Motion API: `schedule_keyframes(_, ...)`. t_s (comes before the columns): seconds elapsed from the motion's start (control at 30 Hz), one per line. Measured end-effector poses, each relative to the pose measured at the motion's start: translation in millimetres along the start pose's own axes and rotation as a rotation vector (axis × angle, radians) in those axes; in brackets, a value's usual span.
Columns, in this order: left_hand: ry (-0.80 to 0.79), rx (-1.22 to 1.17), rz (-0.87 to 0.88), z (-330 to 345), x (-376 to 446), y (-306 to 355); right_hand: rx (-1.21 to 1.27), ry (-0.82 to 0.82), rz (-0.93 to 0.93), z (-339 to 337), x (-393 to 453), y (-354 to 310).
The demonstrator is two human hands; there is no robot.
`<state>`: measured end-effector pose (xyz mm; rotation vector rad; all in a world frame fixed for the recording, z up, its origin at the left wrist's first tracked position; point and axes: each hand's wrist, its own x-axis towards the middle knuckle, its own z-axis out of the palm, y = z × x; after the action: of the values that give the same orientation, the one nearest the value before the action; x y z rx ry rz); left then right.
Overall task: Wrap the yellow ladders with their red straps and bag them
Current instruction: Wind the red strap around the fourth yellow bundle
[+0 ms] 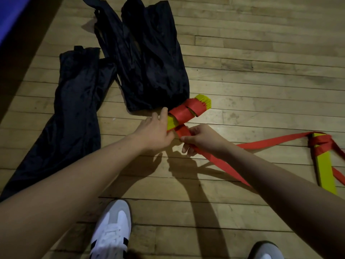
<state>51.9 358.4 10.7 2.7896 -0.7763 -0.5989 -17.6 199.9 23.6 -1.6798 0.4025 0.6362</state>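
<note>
1. Lying flat on the wooden floor (261,53) at the far left is a black bag (74,113), limp and wrinkled. I judge it waits there within reach for a later bundle.
2. Next to it, a second black bag (149,68) lies with its lower end touching the ladder bundle, so I think this bag is meant for this bundle once the wrapping is finished.
3. The left hand (155,131) grips the near end of the bundle, fingers curled over it. This probably keeps the stacked pieces together and stops them from turning while the strap goes round.
4. The yellow ladder bundle (203,102) rests on the floor just below the second bag, in the middle of the view. Its yellow rungs are stacked tightly, and their thin edges show at the far end like a comb. Several turns of red strap already cross its middle; the yellow ends are still bare.
5. The right hand (201,140) pinches the red strap (270,143) close to the bundle, apparently to keep it tight for the next turn.
6. From this hand the strap runs loose across the floor to the right. It looks flat, wide and soft.
7. At the far right lies a second yellow ladder (325,165), well apart, with red strap knotted loosely around its top. It seems not yet neatly wrapped.
</note>
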Motion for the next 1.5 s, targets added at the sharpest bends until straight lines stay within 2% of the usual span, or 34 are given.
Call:
schedule_keyframes(0.1, -0.033, 0.012, -0.022, 6, -6, 2, 0.036, -0.01, 0.012, -5, -2, 7)
schedule_keyframes(0.37, 0.112, 0.076, -0.056, 7, -13, -1, -0.062, -0.08, 0.07, -11, -6, 15)
schedule_keyframes(0.5, 0.12, -0.022, -0.133, 8, -12, 0, -0.016, -0.091, 0.078, -12, -5, 14)
schedule_keyframes(0.63, 0.127, 0.022, -0.138, 7, -11, 0, 0.022, -0.071, 0.07, -7, -3, 14)
schedule_keyframes(0.83, 0.151, 0.22, 0.012, 11, -16, -2, 0.015, 0.078, -0.034, 8, -1, 15)
schedule_keyframes(0.93, 0.192, 0.208, 0.082, 11, -16, -4, 0.038, 0.112, -0.037, 11, -1, 19)
schedule_keyframes(1.03, 0.176, 0.078, 0.077, 9, -16, -4, 0.09, 0.006, 0.017, 4, -1, 17)
schedule_keyframes(1.13, 0.071, -0.106, -0.099, 8, -18, 0, -0.055, -0.18, 0.126, -4, -1, 8)
schedule_keyframes(1.2, 0.091, -0.098, -0.141, 9, -18, 1, -0.158, -0.242, 0.148, -4, -1, 6)
schedule_keyframes(1.27, 0.137, -0.072, -0.165, 9, -16, -1, -0.155, -0.265, 0.155, -3, -2, 6)
schedule_keyframes(1.37, 0.111, -0.085, -0.18, 9, -9, -5, -0.119, -0.158, 0.09, 1, -6, 8)
schedule_keyframes(1.5, -0.074, -0.198, -0.189, 11, -5, -2, -0.035, 0.03, -0.014, 5, -7, 12)
